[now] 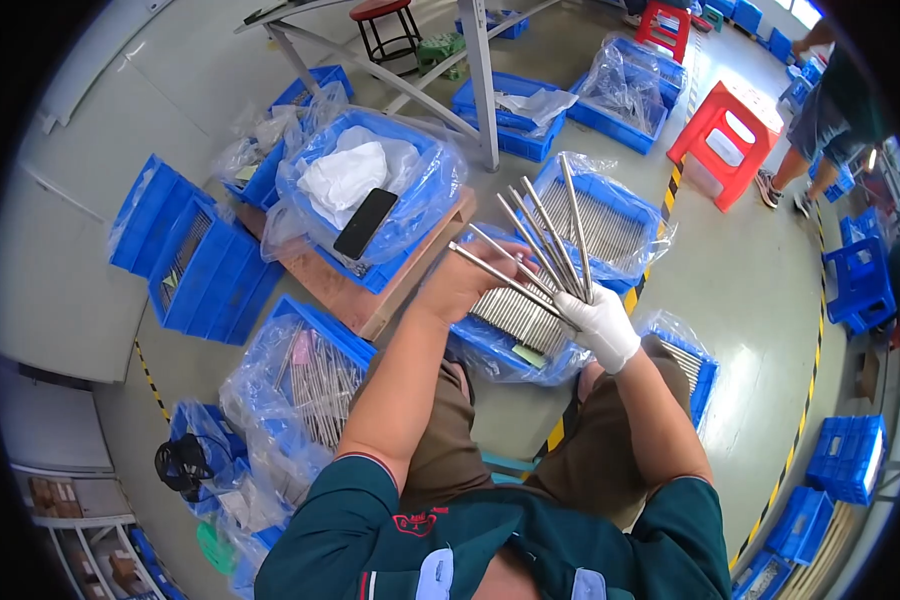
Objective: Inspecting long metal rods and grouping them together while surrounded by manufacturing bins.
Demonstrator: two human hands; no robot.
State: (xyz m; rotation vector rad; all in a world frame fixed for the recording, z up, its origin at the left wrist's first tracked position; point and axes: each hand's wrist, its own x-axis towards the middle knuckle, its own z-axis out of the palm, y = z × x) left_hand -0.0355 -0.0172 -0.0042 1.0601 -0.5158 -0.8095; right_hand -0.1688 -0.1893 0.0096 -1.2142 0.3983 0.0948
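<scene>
Gripped near the lower ends in the gloved right hand [604, 328], closed around the bunch: several slender metal rods [576, 228], fanned loosely. Long axes splayed up and away from the body, from nearly straight ahead at the right edge of the fan to a strong leftward slant at the left edge. Against the left side of the fan, the bare left hand [462, 287], fingers bent toward the nearest rods; impossible to tell whether pinching or merely alongside. Leftmost rod [511, 285] crossing in front of the left hand, free end nearer to the left, gripped end in the right.

Below both hands, a film-lined blue crate [495, 353] with similar rods side by side; just beyond, a second film-lined crate [639, 213], likewise loaded.

Underneath, grey floor [730, 330] with yellow-and-black striped tape [673, 186]. Off to the left, a wooden pallet [377, 312] under a blue bin [375, 276], with white wrapping [342, 182] and a black smartphone [367, 223] on top. Farther away on the right, a red plastic stool [705, 135] and a standing co-worker [838, 110].
</scene>
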